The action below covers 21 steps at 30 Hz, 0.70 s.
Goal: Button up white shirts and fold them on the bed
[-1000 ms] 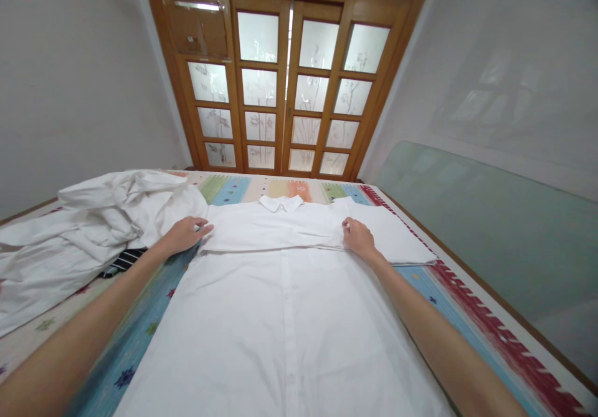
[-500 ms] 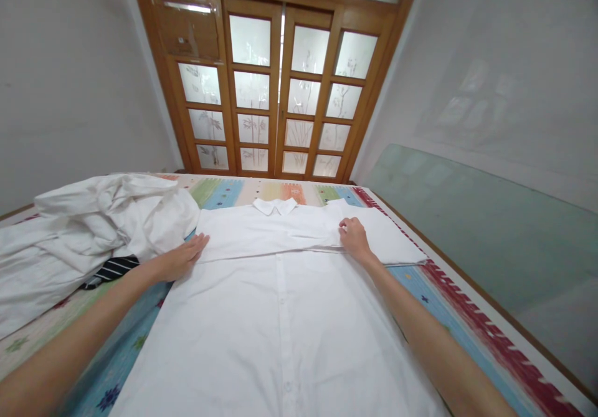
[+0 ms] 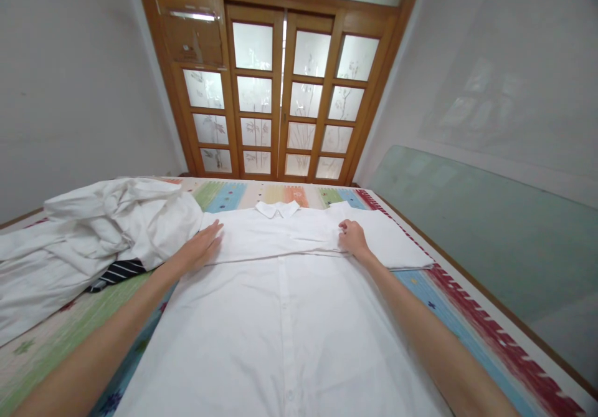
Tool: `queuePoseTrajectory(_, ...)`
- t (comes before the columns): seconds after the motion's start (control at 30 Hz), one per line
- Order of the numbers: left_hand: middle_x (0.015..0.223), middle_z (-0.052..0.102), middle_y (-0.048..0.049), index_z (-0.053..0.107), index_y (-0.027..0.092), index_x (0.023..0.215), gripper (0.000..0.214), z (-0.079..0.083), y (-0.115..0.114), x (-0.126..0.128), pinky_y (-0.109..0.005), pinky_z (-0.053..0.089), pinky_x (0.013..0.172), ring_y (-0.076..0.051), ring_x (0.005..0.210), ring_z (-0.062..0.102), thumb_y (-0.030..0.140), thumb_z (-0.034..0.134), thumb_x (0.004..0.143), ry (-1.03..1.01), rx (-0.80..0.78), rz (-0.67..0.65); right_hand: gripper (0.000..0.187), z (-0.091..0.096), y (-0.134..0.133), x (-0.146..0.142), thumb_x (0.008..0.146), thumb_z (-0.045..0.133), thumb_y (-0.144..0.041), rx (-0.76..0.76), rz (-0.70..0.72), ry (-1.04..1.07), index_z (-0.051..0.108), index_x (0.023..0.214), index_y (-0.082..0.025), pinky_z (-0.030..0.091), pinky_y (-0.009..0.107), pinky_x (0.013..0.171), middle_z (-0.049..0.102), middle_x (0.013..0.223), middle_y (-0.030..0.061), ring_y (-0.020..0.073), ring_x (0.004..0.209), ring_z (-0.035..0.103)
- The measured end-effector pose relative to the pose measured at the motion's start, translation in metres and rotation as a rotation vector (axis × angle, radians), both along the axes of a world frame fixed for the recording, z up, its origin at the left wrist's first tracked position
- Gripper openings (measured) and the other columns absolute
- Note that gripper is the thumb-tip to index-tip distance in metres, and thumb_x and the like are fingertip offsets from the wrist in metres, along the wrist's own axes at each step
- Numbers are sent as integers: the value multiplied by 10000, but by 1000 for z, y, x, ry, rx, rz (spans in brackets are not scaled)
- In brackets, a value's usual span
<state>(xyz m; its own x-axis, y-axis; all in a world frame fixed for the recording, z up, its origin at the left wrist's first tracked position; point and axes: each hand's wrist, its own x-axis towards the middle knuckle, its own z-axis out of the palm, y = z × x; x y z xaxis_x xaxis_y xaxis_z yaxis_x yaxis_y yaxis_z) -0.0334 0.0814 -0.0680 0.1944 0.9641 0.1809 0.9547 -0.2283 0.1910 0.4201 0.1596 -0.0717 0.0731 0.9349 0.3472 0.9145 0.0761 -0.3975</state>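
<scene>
A white button-up shirt (image 3: 280, 317) lies flat on the bed, collar (image 3: 277, 209) at the far end, one sleeve folded across the chest. My left hand (image 3: 200, 250) lies flat and open on the shirt's left shoulder edge. On the right shoulder, my right hand (image 3: 352, 238) rests with its fingers curled, pinching the cloth where the folded sleeve meets the right sleeve (image 3: 397, 245), which spreads out to the right.
A heap of crumpled white garments (image 3: 88, 236) sits at the left, with a dark striped cloth (image 3: 116, 272) poking out beneath it. The bed has a colourful patterned cover (image 3: 471, 317). Wooden glass-paned doors (image 3: 280, 93) stand beyond. A wall runs along the right.
My left hand opened from a curled grip at the shirt's left edge and slid flat onto the shoulder. My right hand stayed in place. The view shifted slightly.
</scene>
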Motion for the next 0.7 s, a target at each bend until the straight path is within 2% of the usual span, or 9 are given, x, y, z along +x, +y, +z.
queuePoseTrajectory(0.13,1479,420,-155,425,74,1393,571,4,25,15,-395,286,1140,-236,1372,383,373,245,942,-21,24,61,273,3,13,-6,750,506,-122,-53,-78,94,636,989,-148,436,275,827,677,950,75,192,910,607)
queuePoseTrajectory(0.23,1424,481,-187,434,26,1375,539,6,46,16,-362,323,1110,-230,1334,436,269,238,935,12,22,137,257,6,15,-13,799,505,-166,-62,-112,89,622,1027,-143,428,270,819,686,983,93,201,932,616)
queuePoseTrajectory(0.33,1349,550,-200,453,53,1367,521,3,62,11,-383,380,1048,-252,1255,515,146,301,878,77,43,229,272,6,13,-17,809,488,-140,-70,-129,46,617,1049,-148,421,275,815,691,976,104,216,949,621)
queuePoseTrajectory(0.43,1248,615,-192,520,93,1313,537,-2,69,6,-431,397,1004,-284,1164,564,75,359,801,188,67,328,334,4,11,-19,753,454,-48,-44,-89,10,624,1020,-155,412,276,837,690,990,100,216,976,611)
queuePoseTrajectory(0.5,1168,636,-190,590,98,1231,490,-5,71,3,-415,417,971,-289,1106,579,76,352,803,226,81,358,359,3,11,-18,730,432,-24,-10,-64,1,626,1001,-156,410,281,855,685,1004,96,213,982,602)
queuePoseTrajectory(0.6,1072,627,-181,661,108,1111,421,-8,73,1,-388,424,957,-290,1075,557,120,336,843,218,164,355,343,0,13,-14,744,422,-33,17,-28,8,620,999,-146,409,274,864,675,1004,95,201,974,594)
queuePoseTrajectory(0.7,1035,602,-194,670,87,1096,413,-9,76,1,-411,389,995,-307,1069,523,133,341,852,174,273,319,315,-3,13,-11,762,433,-45,19,-10,-1,615,998,-145,408,273,852,668,990,96,200,964,587)
